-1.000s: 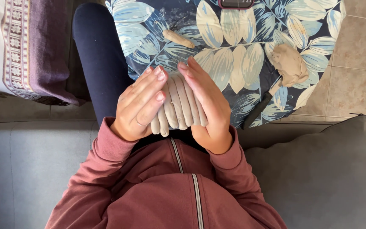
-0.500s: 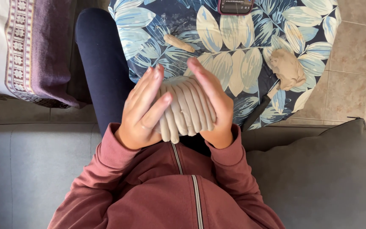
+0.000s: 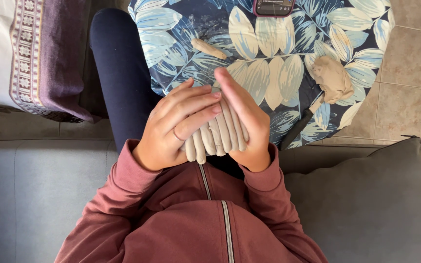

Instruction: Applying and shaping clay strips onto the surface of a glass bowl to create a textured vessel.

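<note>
Your left hand (image 3: 174,129) and right hand (image 3: 244,122) press flat against either side of a bundle of pale clay rolls (image 3: 215,136), the grip closed around it in front of your chest, just short of the leaf-patterned bench (image 3: 269,63) where a clay lump (image 3: 334,78) rests.

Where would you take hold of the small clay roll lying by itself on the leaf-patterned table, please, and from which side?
Grip the small clay roll across its middle, coming from above. It lies flat and slanted on the table, with bare cloth on both long sides, so fingers can close across its narrow width.
</note>
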